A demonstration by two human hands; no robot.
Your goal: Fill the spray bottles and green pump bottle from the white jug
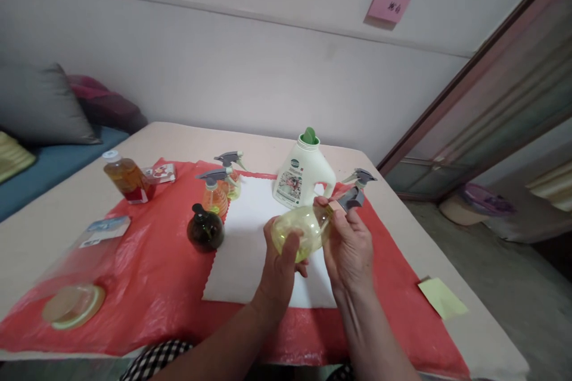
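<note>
Above the white sheet (250,238) I hold a clear yellowish spray bottle (297,232), tilted on its side with its neck to the right. My left hand (281,262) is wrapped round its rounded body, thumb across the front. My right hand (349,244) is closed at the neck, by the grey trigger head (351,197); whether the head is screwed on I cannot tell. Just behind stands a pale green detergent jug (297,172) with a green spout (309,136). A second grey trigger head (361,177) shows beyond my right hand; what is under it is hidden.
Left of the sheet stand a dark round bottle (205,231) and an orange spray bottle (215,197), with another spray bottle (233,184) behind. A bottle of amber liquid (127,178) and a round lid (74,305) are farther left. Yellow paper (442,297) lies near the right edge.
</note>
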